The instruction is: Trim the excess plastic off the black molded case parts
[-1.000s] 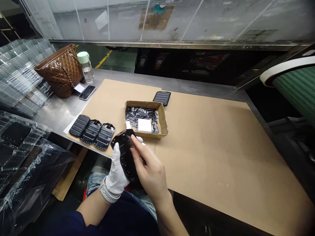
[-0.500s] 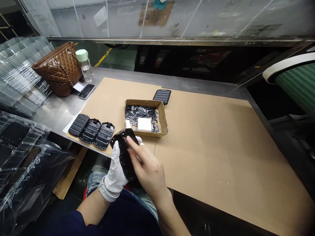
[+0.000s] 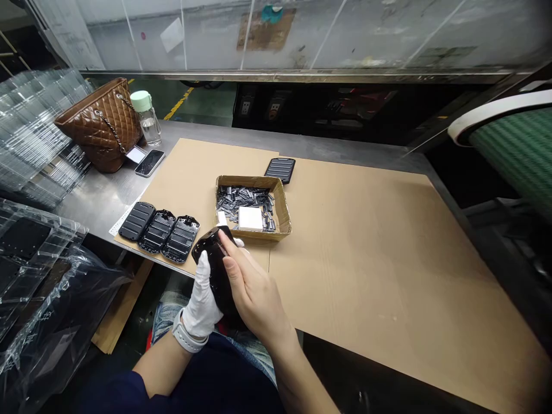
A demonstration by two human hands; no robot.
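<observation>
My left hand (image 3: pixel 202 302), in a white glove, is closed around a black plastic panel (image 3: pixel 219 279) and holds it tilted above my lap. My bare right hand (image 3: pixel 256 293) lies over the panel's right side, its index finger pressed near the top edge and the thumb on the face. Whether a small part sits under those fingertips is hidden. Just beyond the hands stands a shallow cardboard box (image 3: pixel 283 214) with many small black strips (image 3: pixel 244 197) and a white block (image 3: pixel 250 219). Three similar black panels (image 3: pixel 158 231) lie side by side left of my hands.
Another black panel (image 3: pixel 280 170) lies behind the box on the cardboard sheet (image 3: pixel 366 259). A phone (image 3: pixel 149 163), a water bottle (image 3: pixel 150 123) and a brown quilted bag (image 3: pixel 101 126) are at the back left. Clear plastic trays (image 3: pixel 34 132) are stacked at far left.
The right fingers have shifted up the panel toward its top edge, and the panel is tipped a little more. The left hand keeps its hold; the view has moved slightly.
</observation>
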